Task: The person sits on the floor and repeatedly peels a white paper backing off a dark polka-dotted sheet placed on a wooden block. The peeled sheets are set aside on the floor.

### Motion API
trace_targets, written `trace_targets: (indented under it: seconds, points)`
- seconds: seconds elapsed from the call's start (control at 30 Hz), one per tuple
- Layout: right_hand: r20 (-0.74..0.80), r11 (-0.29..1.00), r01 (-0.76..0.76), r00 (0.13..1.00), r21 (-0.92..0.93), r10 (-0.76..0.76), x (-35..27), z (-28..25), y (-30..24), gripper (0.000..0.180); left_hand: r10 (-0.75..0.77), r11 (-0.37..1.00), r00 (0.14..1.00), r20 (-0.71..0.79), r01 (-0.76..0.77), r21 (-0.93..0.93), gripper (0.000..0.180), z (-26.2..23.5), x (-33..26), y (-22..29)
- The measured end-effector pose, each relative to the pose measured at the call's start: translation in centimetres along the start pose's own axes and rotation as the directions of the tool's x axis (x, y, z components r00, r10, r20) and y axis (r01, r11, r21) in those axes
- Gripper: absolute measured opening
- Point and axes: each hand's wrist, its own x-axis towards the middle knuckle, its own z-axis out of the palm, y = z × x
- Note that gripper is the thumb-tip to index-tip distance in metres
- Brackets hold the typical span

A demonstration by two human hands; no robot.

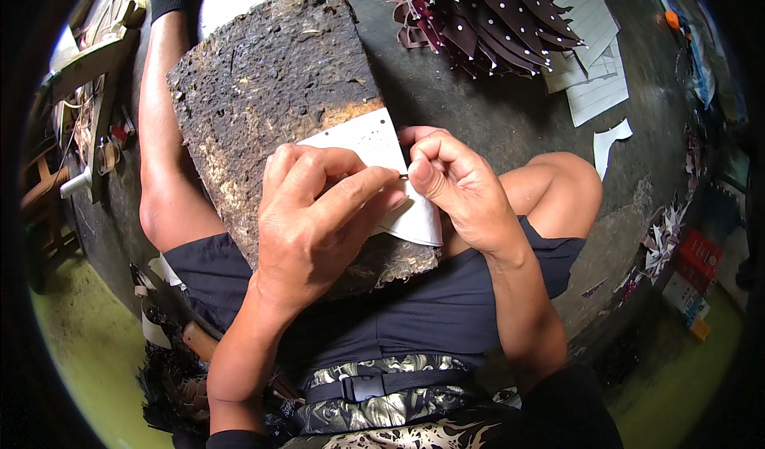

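A white flat piece [358,136] with small dark holes and specks lies on a rough, dark, pitted slab [271,74] across my lap. It looks like stiff sheet material; I cannot tell whether it is leather or card. Over its left part, my left hand [307,214] curls with thumb and forefinger closed near the right edge. There my right hand [466,190] meets it, thumb and fingers pinched together. A tiny dark thing shows between the fingertips, too small to name. The fingers hide part of the white piece, whose lower corner shows beneath them.
Beyond the slab to the right sits a stack of dark brown and maroon pieces with white dots [494,23]. White lined sheets [598,86] lie beside it. Wooden frames [88,82] stand at the left; scraps [665,234] and a red box [700,256] lie right.
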Motion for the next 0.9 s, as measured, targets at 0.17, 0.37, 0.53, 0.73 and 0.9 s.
trace_targets:
  seconds: [0.17, 0.37, 0.53, 0.73, 0.9]
  points:
    - [0.044, 0.99, -0.109, 0.993, 0.087, 0.105, -0.1, -0.4, -0.3, 0.032, -0.004, 1.0, 1.0, -0.003, 0.004, -0.005, 0.031, 0.0, 0.1, 0.0]
    - [0.041, 0.996, 0.072, 0.997, -0.056, -0.07, 0.3, 0.0, -0.4, 0.025, -0.019, 1.0, 1.0, 0.01, 0.019, 0.003, 0.031, -0.1, 0.1, 0.2]
    - [0.092, 0.985, -0.067, 0.994, 0.158, 0.053, 0.1, 0.0, -0.7, 0.024, -0.021, 1.0, 1.0, 0.004, 0.021, -0.018, 0.031, -0.1, 0.2, 0.0]
    - [0.104, 0.984, -0.096, 0.991, 0.149, 0.081, 0.1, -0.1, -1.3, 0.024, -0.017, 1.0, 1.0, 0.005, 0.017, -0.011, 0.031, 0.0, 0.1, 0.0]
    - [0.1, 0.983, -0.089, 0.992, 0.161, 0.073, 0.2, 0.0, -1.3, 0.025, -0.017, 1.0, 1.0, 0.002, 0.017, 0.0, 0.031, 0.1, 0.2, 0.0]
